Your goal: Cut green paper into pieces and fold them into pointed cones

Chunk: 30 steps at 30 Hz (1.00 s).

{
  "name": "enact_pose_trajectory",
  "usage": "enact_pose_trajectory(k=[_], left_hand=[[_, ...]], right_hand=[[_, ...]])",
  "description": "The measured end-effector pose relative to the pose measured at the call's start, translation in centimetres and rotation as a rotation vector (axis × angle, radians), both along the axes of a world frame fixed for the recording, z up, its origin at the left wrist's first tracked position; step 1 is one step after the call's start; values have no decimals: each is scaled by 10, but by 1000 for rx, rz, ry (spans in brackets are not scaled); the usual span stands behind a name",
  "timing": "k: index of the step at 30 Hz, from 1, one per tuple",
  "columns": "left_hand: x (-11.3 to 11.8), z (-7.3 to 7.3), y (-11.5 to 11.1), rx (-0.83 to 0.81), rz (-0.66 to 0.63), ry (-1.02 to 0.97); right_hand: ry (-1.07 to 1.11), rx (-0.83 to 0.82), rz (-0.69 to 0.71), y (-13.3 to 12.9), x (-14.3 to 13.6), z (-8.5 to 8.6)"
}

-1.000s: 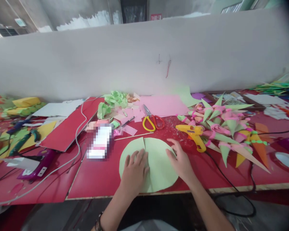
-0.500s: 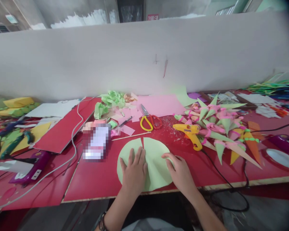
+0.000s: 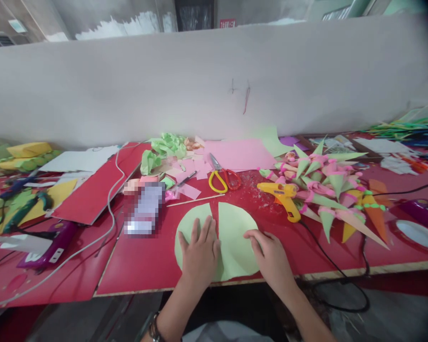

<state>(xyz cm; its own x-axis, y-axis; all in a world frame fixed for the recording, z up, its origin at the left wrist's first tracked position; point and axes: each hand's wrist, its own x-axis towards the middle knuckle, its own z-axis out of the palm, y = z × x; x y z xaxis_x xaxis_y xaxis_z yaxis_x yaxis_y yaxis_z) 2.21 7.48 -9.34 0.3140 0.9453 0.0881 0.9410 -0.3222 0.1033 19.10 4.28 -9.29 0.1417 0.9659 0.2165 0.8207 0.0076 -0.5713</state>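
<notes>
A light green paper circle (image 3: 234, 232) lies on the red table in front of me, with a slit running from its far edge towards the middle. My left hand (image 3: 199, 251) rests flat on its left half, fingers spread beside the slit. At the right edge, my right hand (image 3: 271, 254) pinches the paper between thumb and index finger. Beyond the circle lie a thin wooden stick (image 3: 195, 200) and scissors with one yellow and one red handle (image 3: 218, 181). A yellow glue gun (image 3: 282, 195) sits to the right.
Pink and green paper cones (image 3: 328, 183) are heaped at the right. A blurred-out phone (image 3: 145, 209) lies left of the circle. A white cable (image 3: 111, 223) crosses the left side, near a purple power strip (image 3: 53, 244). Behind stands a grey partition (image 3: 146, 90).
The slit has opened wider as the right half of the paper circle shifted right with my right hand. My left hand stays flat on the paper.
</notes>
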Motion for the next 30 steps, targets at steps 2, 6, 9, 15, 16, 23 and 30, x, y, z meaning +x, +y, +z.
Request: enact_pose_trajectory(k=[2,6,9,15,16,23,30], left_hand=[[1,1,0,-1,-3,1],[2,4,-1,-3,-1,0],[1,4,-2,3,-4,-3],[-1,4,-1,15,-26,-10],[-1,3,-2,15,-28,-12],[-14,9,8,43,-78,-15],[-72,35,81,350,258,39]], right_hand=[[-7,9,-6,-2,2,-1],[-19,18,-1,-7,7,-4],[-26,21,1,-8,9,-4],[-12,-12,26,-10,20,-4],[-28,-15,18,-11,24,-4],[-96,7,-16,-16,44,-7],[-221,56,-32,-16,36,-12]])
